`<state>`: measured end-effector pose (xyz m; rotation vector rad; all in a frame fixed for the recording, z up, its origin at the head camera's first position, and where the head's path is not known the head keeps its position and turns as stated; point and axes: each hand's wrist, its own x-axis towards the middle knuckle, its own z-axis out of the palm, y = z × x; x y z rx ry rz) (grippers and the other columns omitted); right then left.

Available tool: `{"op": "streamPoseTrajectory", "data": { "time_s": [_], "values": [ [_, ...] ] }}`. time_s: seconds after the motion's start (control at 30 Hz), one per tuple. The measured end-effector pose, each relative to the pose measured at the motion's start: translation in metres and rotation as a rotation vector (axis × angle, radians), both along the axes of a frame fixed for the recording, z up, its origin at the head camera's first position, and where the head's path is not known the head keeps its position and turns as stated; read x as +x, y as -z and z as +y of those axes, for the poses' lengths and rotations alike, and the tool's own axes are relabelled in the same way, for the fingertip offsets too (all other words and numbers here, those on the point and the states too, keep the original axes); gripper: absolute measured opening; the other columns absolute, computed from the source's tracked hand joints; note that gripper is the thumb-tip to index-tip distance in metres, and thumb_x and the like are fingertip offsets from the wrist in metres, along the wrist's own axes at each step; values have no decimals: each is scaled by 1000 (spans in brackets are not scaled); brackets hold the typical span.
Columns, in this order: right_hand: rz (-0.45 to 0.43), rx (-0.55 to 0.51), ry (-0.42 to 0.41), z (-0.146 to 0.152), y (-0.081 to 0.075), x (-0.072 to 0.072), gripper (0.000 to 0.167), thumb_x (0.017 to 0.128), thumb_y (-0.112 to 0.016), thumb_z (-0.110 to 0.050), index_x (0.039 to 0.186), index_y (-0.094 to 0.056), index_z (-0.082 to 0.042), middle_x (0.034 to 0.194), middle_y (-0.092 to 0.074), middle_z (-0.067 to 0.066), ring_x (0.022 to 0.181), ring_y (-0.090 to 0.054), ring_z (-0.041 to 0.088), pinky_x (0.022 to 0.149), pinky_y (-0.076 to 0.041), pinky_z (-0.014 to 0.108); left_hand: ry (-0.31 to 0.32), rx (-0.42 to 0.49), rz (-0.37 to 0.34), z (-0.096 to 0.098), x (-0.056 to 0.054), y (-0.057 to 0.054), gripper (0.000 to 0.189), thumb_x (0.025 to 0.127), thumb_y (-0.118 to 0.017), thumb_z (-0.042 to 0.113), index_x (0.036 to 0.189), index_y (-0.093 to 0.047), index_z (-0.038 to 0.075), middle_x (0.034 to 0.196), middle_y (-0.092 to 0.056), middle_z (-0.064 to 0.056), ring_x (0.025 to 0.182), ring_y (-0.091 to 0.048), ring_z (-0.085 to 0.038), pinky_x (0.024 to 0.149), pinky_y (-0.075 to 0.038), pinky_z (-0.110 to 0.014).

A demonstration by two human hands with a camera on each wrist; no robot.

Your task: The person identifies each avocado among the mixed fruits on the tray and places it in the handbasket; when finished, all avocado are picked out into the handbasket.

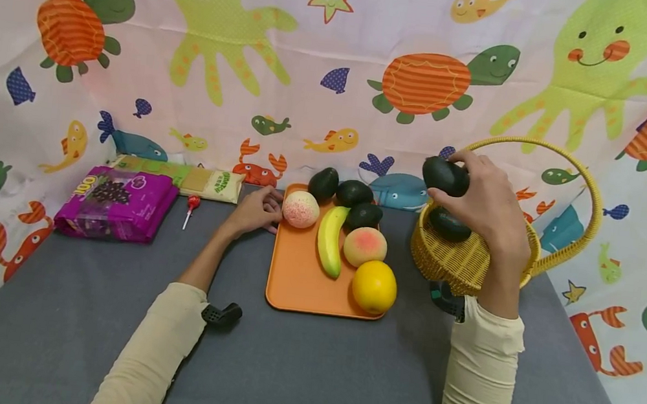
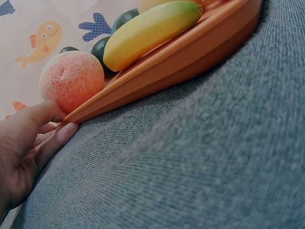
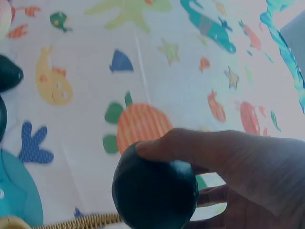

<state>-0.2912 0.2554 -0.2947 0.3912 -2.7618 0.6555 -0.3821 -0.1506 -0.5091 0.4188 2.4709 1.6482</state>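
right hand (image 1: pixel 488 193): fingers tight round avocado (image 1: pixel 445 176); basket (image 1: pixel 434 265) under them; left hand (image 1: pixel 255 212): fingers pinch tray (image 1: pixel 297 281); peach (image 1: pixel 300 209) beside them

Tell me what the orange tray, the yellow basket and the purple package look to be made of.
The orange tray looks like smooth moulded plastic: even colour, thin continuous rim. The yellow basket has a ribbed, woven finish, perhaps wicker or plastic imitating it. The purple package appears to be glossy plastic film, judging by its shine and wrinkles.

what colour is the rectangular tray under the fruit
The rectangular tray is plain orange, clearest in the head view.
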Motion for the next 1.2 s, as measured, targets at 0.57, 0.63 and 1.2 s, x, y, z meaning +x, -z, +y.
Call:
{"op": "streamPoseTrajectory", "data": {
  "time_s": [0.57, 0.63, 1.2],
  "values": [
    [-309, 167, 234, 85, 8, 1, 77, 95, -71, -52, 145, -50, 1, 135, -54, 35, 111, -55, 49, 85, -53, 63, -10, -3, 2, 3, 4, 1, 41, 92, -68, 10, 131, -57, 2, 102, -67, -16, 79, -68, -14, 65, -67, -34],
    [-353, 198, 229, 93, 9, -1, 78, 94, -71, -52, 145, -49, 3, 134, -54, 37, 110, -57, 50, 85, -53, 63, -17, -3, 8, 2, 4, 0, 40, 92, -69, 9, 130, -58, 2, 101, -67, -16, 80, -68, -14, 65, -66, -33],
    [-723, 319, 126, 118, 56, -35, 70, 99, -69, -28, 144, -38, 16, 140, -44, 41, 121, -49, 55, 99, -50, 65, -3, 11, -4, -1, 2, 0, 44, 92, -67, 8, 134, -55, 0, 105, -66, -18, 81, -68, -13, 66, -67, -34]
  ]
}}
